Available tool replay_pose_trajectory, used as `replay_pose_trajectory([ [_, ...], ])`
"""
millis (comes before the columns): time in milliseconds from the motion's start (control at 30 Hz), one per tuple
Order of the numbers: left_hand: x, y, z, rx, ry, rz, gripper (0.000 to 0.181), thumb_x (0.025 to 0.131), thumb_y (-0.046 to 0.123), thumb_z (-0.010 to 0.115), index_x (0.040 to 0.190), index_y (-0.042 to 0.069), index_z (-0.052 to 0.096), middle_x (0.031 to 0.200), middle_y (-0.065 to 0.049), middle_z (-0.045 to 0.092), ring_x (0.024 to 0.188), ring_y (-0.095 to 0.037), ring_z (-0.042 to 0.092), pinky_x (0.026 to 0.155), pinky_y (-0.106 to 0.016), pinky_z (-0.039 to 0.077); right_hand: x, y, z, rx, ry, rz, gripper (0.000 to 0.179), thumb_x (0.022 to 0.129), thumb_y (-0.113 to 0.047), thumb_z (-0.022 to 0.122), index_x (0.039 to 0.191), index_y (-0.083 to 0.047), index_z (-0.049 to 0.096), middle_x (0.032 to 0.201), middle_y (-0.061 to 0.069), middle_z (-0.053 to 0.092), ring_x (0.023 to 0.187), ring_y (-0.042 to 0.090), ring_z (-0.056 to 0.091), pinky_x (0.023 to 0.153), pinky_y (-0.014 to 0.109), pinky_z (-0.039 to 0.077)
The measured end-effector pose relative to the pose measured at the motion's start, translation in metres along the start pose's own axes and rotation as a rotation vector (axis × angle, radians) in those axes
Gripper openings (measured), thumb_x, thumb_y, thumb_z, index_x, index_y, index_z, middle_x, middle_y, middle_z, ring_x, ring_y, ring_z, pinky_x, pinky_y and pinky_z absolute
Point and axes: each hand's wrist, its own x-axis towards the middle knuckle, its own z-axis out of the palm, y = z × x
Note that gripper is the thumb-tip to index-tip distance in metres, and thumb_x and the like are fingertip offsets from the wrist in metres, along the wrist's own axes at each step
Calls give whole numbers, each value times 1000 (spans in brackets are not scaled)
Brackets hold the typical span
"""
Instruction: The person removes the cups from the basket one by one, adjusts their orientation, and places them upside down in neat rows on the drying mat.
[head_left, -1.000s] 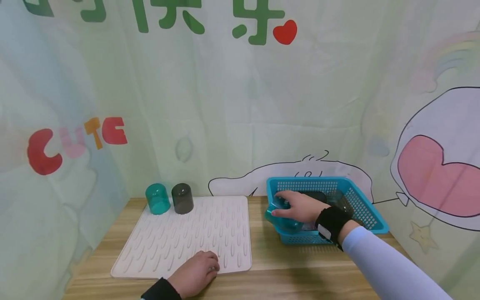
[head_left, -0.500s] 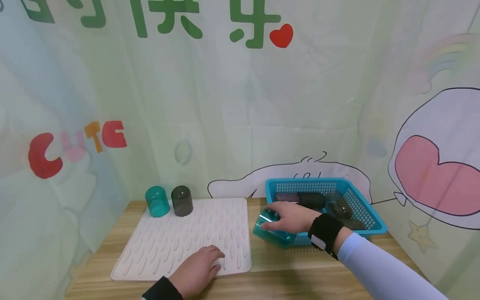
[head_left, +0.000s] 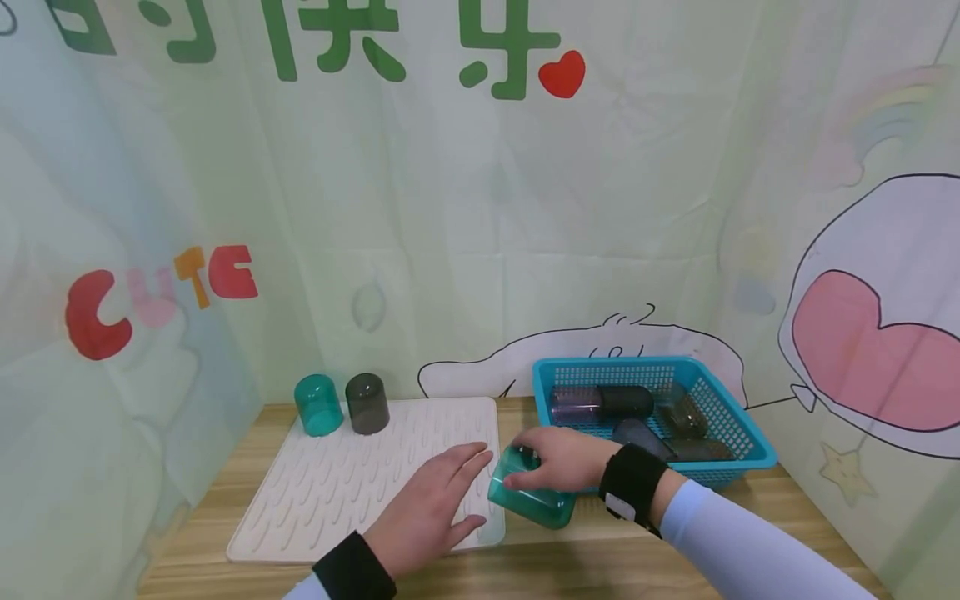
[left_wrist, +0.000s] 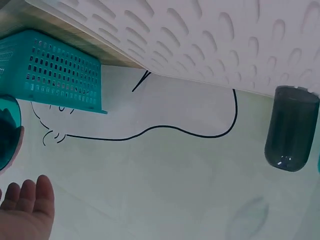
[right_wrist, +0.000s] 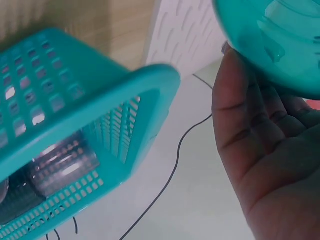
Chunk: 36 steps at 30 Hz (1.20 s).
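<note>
A see-through teal cup (head_left: pixel 534 505) is held tilted in my right hand (head_left: pixel 567 460), above the wooden strip between mat and basket. The right wrist view shows the fingers (right_wrist: pixel 232 100) curled along the cup's side. My left hand (head_left: pixel 429 510) lies over the front right of the white ribbed mat (head_left: pixel 337 492), fingers extended towards the cup and apart from it. In the left wrist view its fingers (left_wrist: pixel 44 197) are straight and hold nothing. Another teal cup (head_left: pixel 318 407) and a dark grey cup (head_left: pixel 367 405) stand upside down at the mat's far left edge.
A blue plastic basket (head_left: pixel 615 363) stands on the wooden table (head_left: pixel 600 554) to the right. Inside lie several tinted cups, among them a purplish one (head_left: pixel 574 405) and a black one (head_left: pixel 627 402). A printed curtain (head_left: pixel 450 208) closes off the back and sides.
My right hand has lifted the teal cup out of the basket and carried it left and towards me. The left hand has moved up and right, its fingers straightening towards the cup.
</note>
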Motion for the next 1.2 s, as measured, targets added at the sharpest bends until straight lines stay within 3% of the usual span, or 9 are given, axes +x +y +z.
replay_pose_trajectory([
  [367, 10, 9, 8, 80, 22, 147, 88, 74, 43, 79, 144, 12, 35, 141, -2, 43, 129, -15, 33, 102, -39, 45, 1, -7, 10, 32, -35, -49, 70, 82, -66, 56, 132, -18, 53, 122, -4, 60, 102, 11, 52, 96, 46, 49],
  [733, 9, 10, 13, 97, 54, 167, 77, 77, 43, 76, 138, 11, 43, 136, -1, 48, 125, -13, 38, 99, -35, 46, 1, -5, 16, 0, -35, -57, 70, 82, -68, 54, 132, -18, 54, 126, -2, 59, 107, 12, 52, 97, 46, 48],
  [1000, 1, 4, 14, 10, 17, 82, 77, 79, 47, 74, 140, 13, 41, 136, 0, 49, 124, -13, 39, 100, -42, 46, -1, 3, 16, 80, -18, -66, 66, 83, -70, 51, 134, -28, 49, 118, -5, 61, 99, 10, 54, 89, 44, 53],
  [1200, -7, -2, 13, -110, -28, -62, 79, 78, 52, 72, 142, 20, 37, 137, 2, 49, 126, -14, 39, 100, -49, 45, -7, 9, 11, 161, 0, -79, 59, 86, -65, 53, 133, -30, 49, 113, -8, 62, 95, 8, 54, 84, 38, 54],
])
